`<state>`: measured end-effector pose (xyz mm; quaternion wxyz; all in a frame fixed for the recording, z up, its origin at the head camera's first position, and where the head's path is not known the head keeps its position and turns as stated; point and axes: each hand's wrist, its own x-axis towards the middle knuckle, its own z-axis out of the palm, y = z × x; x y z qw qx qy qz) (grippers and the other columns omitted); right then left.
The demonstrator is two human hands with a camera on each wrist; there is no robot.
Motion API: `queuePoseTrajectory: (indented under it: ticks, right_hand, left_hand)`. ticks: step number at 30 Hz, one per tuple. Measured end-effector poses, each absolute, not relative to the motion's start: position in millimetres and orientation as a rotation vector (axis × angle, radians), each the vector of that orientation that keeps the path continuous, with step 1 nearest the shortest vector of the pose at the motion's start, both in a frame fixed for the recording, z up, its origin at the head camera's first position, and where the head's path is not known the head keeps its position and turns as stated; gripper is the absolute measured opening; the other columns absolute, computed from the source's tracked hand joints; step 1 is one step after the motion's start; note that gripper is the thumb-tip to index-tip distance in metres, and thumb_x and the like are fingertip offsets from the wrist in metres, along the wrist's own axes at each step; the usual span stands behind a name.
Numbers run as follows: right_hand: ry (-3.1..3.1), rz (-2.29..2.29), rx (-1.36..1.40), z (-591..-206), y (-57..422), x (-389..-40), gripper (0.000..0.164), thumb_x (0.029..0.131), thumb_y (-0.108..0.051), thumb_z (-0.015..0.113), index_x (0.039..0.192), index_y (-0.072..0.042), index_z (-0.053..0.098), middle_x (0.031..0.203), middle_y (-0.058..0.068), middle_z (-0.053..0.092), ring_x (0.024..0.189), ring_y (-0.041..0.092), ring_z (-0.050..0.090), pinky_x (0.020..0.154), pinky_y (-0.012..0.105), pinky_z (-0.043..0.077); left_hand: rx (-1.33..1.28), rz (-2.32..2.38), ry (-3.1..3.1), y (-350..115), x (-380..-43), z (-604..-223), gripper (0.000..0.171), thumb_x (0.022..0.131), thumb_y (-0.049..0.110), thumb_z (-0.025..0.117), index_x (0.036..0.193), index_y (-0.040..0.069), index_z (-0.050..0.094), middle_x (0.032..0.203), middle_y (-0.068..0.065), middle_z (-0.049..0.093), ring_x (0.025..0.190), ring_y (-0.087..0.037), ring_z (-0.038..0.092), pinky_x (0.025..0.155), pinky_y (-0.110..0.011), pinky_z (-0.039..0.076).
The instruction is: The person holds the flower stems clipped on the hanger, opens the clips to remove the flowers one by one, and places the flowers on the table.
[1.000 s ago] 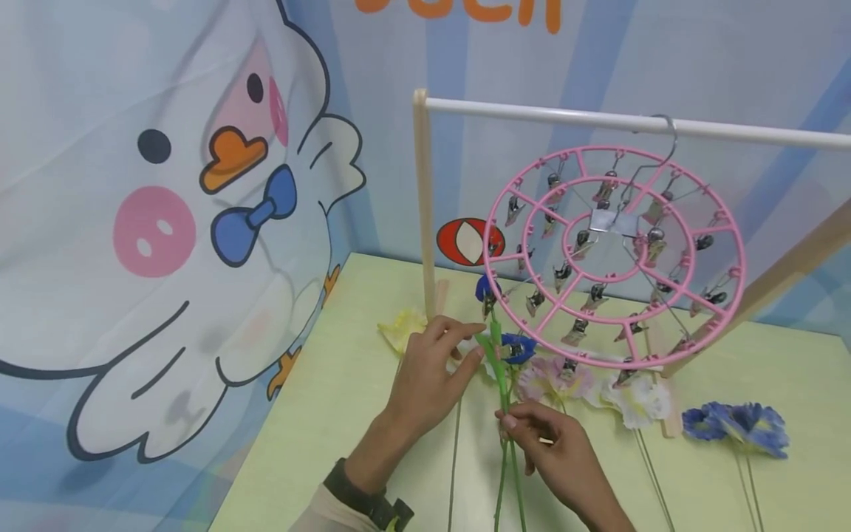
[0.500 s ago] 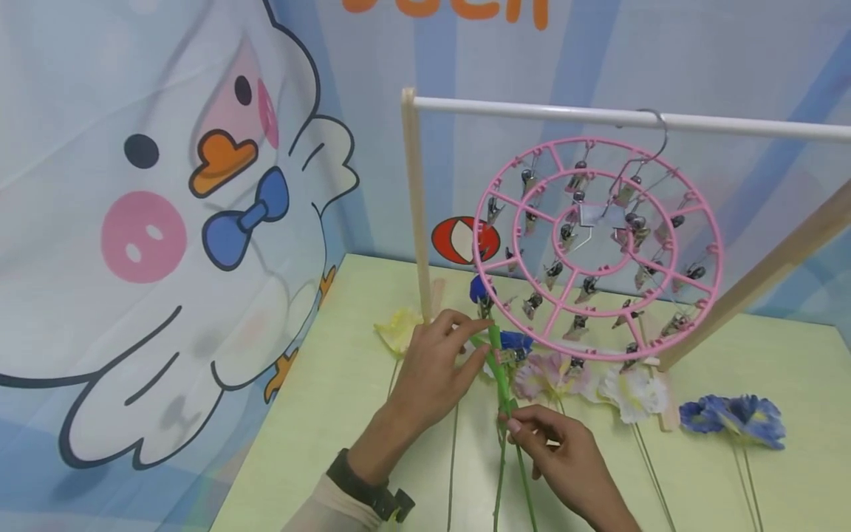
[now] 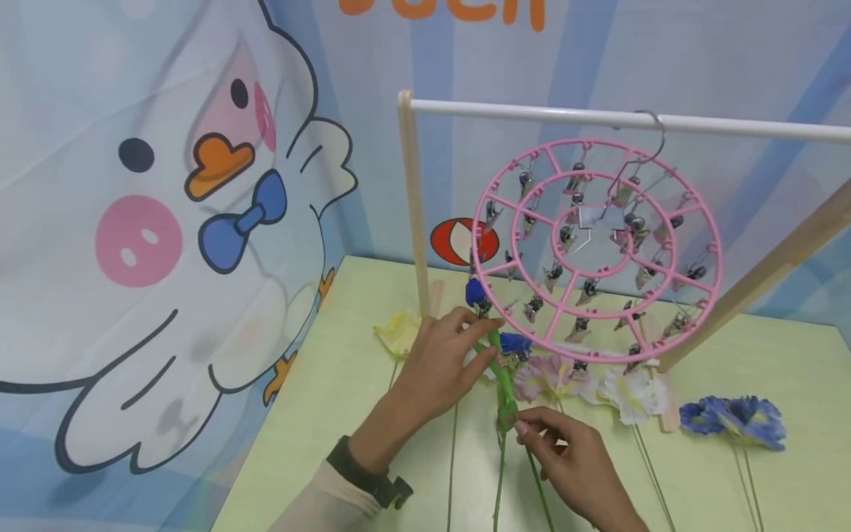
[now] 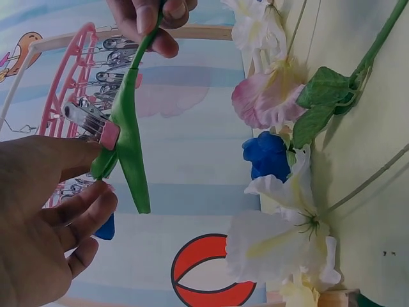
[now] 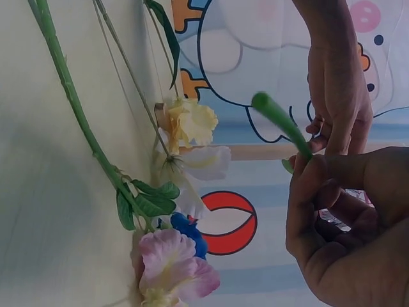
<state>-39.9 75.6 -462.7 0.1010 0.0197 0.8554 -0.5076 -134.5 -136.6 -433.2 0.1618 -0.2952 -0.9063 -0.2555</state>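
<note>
My left hand (image 3: 442,362) pinches the upper green part of an artificial flower (image 4: 128,121) between thumb and fingertips. Beside these fingers, a metal clip (image 4: 86,118) with a pink tip bites on that green part. A blue flower head (image 3: 475,292) shows just beyond the left fingers. Lower down, my right hand (image 3: 575,454) pinches the thin stem between thumb and forefinger; in the right wrist view the cut stem end (image 5: 268,109) sticks out past its fingertips. The round pink clip hanger (image 3: 558,299) hangs tilted by a metal hook.
The hanger's hook sits on a white rail (image 3: 532,112) between wooden posts (image 3: 414,199). Along the table lie a yellow flower (image 3: 397,334), a pink flower (image 3: 548,377), a white flower (image 3: 634,395), blue-violet flowers (image 3: 738,421) and another blue flower (image 4: 265,155) with leaves.
The right hand has moved a little right and down, swinging the lower stem to the right. The left fingers have shifted slightly right along the upper green part.
</note>
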Motion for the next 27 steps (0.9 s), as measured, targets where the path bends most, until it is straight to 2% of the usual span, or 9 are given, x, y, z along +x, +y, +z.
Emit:
queuePoseTrajectory:
  ticks: [4,7,11,16,22,27]
  right_hand:
    - [2.597,-1.431,0.046,-460,77,-40,0.014,0.104,-0.020,0.069,0.113,-0.022,0.080,0.089,-0.003,0.074,0.061,0.014,0.064,0.054,0.030,0.055]
    - [2.667,-1.363,-0.007,-458,80,-41,0.016,0.104,-0.018,0.069,0.117,-0.018,0.079,0.091,-0.003,0.075,0.066,0.008,0.064,0.060,0.027,0.054]
    - [2.748,-1.273,-0.071,-457,85,-42,0.017,0.104,-0.015,0.069,0.118,-0.018,0.078,0.096,-0.003,0.076,0.072,0.002,0.064,0.066,0.025,0.054]
    - [2.842,-1.178,-0.093,-456,90,-44,0.018,0.104,-0.014,0.069,0.118,-0.018,0.079,0.103,-0.002,0.075,0.078,0.004,0.063,0.063,0.025,0.051]
    - [2.994,-1.097,-0.114,-455,95,-46,0.019,0.102,-0.012,0.071,0.119,-0.013,0.080,0.098,0.001,0.073,0.067,0.004,0.052,0.056,0.025,0.043]
    - [3.105,-1.028,-0.114,-454,98,-47,0.021,0.102,-0.013,0.072,0.120,-0.014,0.081,0.097,0.001,0.072,0.061,0.006,0.043,0.055,0.026,0.037]
  left_hand:
    - [-0.852,-0.674,-2.634,-136,-136,-430,0.034,0.102,0.033,0.073,0.135,0.024,0.073,0.107,0.002,0.066,0.098,-0.014,0.063,0.082,-0.035,0.042]
    - [-0.849,-0.653,-2.676,-137,-136,-428,0.033,0.103,0.033,0.072,0.135,0.024,0.073,0.103,0.003,0.065,0.094,-0.014,0.059,0.082,-0.035,0.041]
    - [-0.842,-0.630,-2.717,-138,-136,-428,0.033,0.103,0.034,0.071,0.134,0.024,0.073,0.102,0.003,0.066,0.093,-0.013,0.059,0.084,-0.036,0.042]
    - [-0.839,-0.634,-2.739,-140,-137,-428,0.031,0.102,0.036,0.072,0.131,0.024,0.074,0.101,0.004,0.065,0.093,-0.013,0.058,0.083,-0.035,0.041]
    - [-0.805,-0.643,-2.764,-142,-136,-429,0.029,0.102,0.035,0.074,0.128,0.023,0.075,0.111,0.004,0.070,0.104,-0.014,0.063,0.086,-0.035,0.042]
    - [-0.795,-0.624,-2.776,-143,-136,-431,0.027,0.102,0.034,0.073,0.126,0.023,0.075,0.098,0.004,0.064,0.090,-0.014,0.058,0.085,-0.034,0.042]
